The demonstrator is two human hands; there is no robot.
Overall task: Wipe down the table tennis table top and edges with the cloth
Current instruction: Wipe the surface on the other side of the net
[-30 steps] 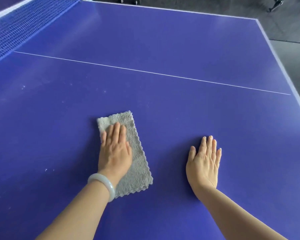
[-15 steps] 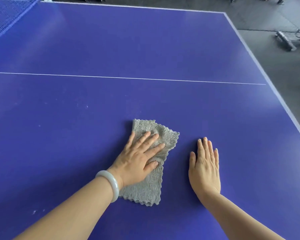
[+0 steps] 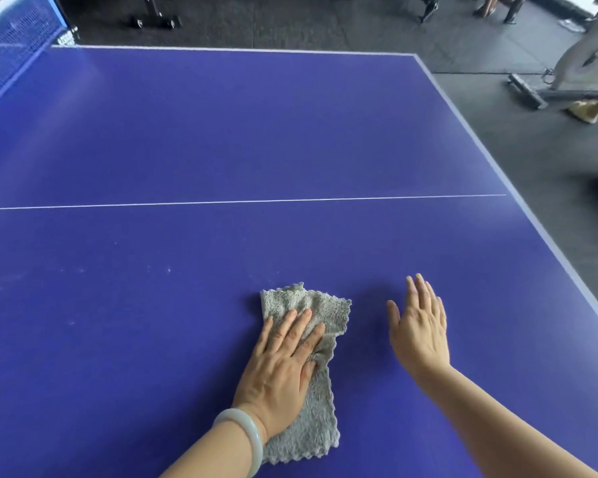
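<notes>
Now: left grip [image 3: 283,367], fingers straight, presses the grey cloth [image 3: 313,426] on the blue surface [image 3: 221,132]; right grip [image 3: 418,332] open-fingered beside it, holding nothing.

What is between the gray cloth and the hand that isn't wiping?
Only a bare strip of the blue table top lies between the cloth and the right hand. The head view shows this.

Open table top [image 3: 256,132] ahead and left of cloth [image 3: 316,432], right hand [image 3: 420,334] close beside, net [image 3: 11,53] far left
</notes>
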